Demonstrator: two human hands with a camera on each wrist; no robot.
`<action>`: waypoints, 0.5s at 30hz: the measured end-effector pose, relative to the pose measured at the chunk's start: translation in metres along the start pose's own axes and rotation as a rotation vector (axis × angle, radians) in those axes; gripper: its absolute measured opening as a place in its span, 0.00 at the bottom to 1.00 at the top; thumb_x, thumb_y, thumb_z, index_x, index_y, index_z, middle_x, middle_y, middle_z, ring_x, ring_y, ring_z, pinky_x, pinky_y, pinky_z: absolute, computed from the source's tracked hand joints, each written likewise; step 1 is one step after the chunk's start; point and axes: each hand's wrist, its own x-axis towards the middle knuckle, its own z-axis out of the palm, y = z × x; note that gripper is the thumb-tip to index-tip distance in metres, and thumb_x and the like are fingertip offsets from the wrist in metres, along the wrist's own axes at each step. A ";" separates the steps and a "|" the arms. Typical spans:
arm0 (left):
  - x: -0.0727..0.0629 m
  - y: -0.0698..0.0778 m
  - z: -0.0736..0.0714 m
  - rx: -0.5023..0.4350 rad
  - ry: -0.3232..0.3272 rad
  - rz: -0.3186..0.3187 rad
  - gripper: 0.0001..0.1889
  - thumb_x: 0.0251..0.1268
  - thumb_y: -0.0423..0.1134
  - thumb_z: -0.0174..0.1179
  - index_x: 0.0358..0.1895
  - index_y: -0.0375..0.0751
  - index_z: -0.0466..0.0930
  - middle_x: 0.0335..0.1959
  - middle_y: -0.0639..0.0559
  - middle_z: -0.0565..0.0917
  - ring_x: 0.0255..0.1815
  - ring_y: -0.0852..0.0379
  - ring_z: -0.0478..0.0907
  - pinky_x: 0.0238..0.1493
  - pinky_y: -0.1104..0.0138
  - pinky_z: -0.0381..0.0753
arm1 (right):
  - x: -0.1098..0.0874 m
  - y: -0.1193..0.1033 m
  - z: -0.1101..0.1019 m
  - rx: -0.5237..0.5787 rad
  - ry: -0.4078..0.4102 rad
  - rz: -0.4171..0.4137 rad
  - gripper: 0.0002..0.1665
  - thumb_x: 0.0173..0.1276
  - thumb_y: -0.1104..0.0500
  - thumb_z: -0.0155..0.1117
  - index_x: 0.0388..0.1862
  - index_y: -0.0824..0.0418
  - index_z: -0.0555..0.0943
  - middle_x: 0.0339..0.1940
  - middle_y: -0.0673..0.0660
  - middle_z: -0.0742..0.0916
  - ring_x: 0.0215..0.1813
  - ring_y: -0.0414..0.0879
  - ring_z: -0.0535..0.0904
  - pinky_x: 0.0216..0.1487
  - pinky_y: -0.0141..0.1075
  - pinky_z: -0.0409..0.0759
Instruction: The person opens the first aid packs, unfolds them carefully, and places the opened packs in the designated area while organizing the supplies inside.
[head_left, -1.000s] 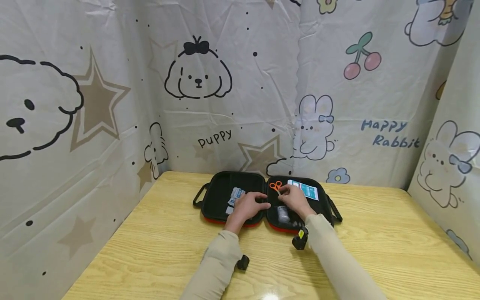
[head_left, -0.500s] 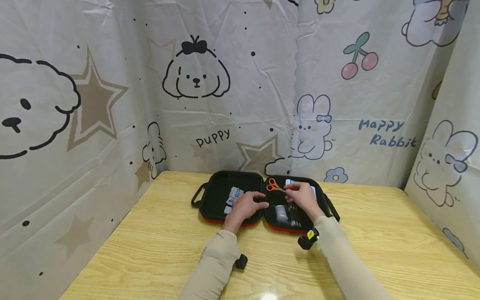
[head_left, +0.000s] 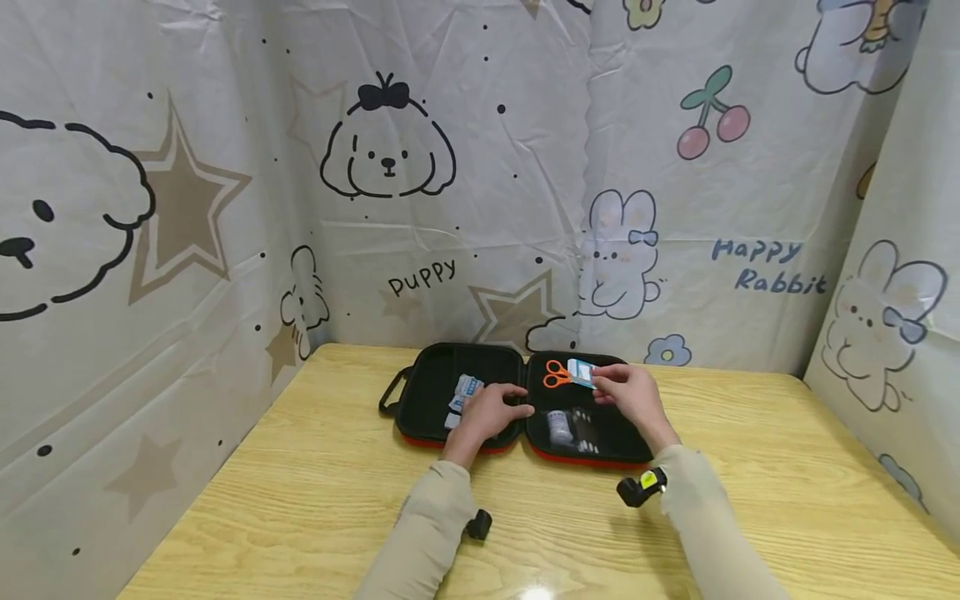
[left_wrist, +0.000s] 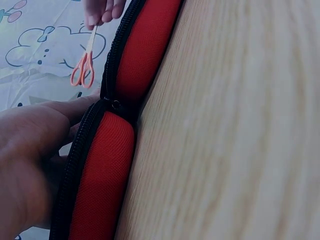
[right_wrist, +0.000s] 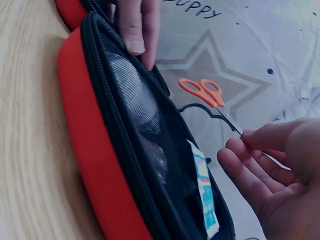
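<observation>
My right hand [head_left: 633,400] pinches the blade end of small scissors [right_wrist: 214,102] between thumb and fingertips. Their orange handle loops point left, held above the right half of an unfolded black-lined red case [head_left: 427,387]. Over the case's left half rests my left hand [head_left: 491,415], fingers loosely bent, the thumb reaching toward the hinge. Beside it lie white-and-blue packets [head_left: 467,390], partly covered by this hand. A teal-and-white packet [right_wrist: 203,187] stands in the right half, overlapped by the scissors in the head view. Mesh there covers a whitish roll [right_wrist: 134,92].
The case lies on a wood-grain table [head_left: 315,492] close to the back curtain [head_left: 510,183], which is printed with cartoon animals. A black carry handle [head_left: 393,393] sticks out at the case's left side. Small white-tipped items [head_left: 587,442] lie near the roll.
My right hand has moved right, drawing the scissors up from the case, and their handles have swung to point left. My left hand stays in place over the left half.
</observation>
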 end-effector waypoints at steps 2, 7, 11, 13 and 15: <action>0.000 -0.001 0.000 0.001 0.002 -0.002 0.20 0.61 0.54 0.67 0.56 0.56 0.85 0.60 0.52 0.83 0.66 0.41 0.72 0.64 0.42 0.63 | -0.001 0.002 -0.005 0.001 0.007 0.000 0.19 0.71 0.64 0.62 0.55 0.77 0.80 0.48 0.73 0.86 0.30 0.38 0.85 0.38 0.35 0.87; -0.001 0.000 0.000 -0.001 -0.001 -0.006 0.20 0.61 0.54 0.67 0.56 0.55 0.85 0.61 0.52 0.83 0.66 0.40 0.71 0.64 0.42 0.62 | -0.005 0.008 -0.018 0.031 0.050 -0.004 0.21 0.71 0.63 0.63 0.55 0.78 0.79 0.46 0.72 0.87 0.29 0.37 0.85 0.37 0.34 0.86; 0.000 0.001 0.001 -0.004 -0.006 -0.011 0.20 0.61 0.54 0.67 0.56 0.56 0.85 0.61 0.51 0.83 0.66 0.40 0.71 0.64 0.41 0.62 | -0.008 0.011 -0.029 -0.012 0.093 -0.012 0.19 0.71 0.64 0.63 0.55 0.78 0.79 0.44 0.72 0.87 0.28 0.34 0.84 0.36 0.33 0.86; 0.000 0.001 0.001 -0.005 -0.007 -0.012 0.20 0.62 0.55 0.67 0.56 0.56 0.85 0.61 0.51 0.82 0.66 0.40 0.70 0.64 0.42 0.62 | -0.009 0.013 -0.033 -0.060 0.112 -0.005 0.19 0.71 0.63 0.63 0.54 0.76 0.80 0.44 0.71 0.87 0.28 0.34 0.84 0.36 0.33 0.86; 0.001 0.000 0.001 -0.004 -0.007 -0.015 0.20 0.62 0.55 0.67 0.56 0.56 0.85 0.62 0.51 0.82 0.67 0.41 0.70 0.65 0.42 0.62 | -0.009 0.013 -0.036 -0.088 0.119 0.004 0.18 0.71 0.62 0.63 0.54 0.75 0.81 0.45 0.71 0.87 0.29 0.35 0.84 0.37 0.34 0.86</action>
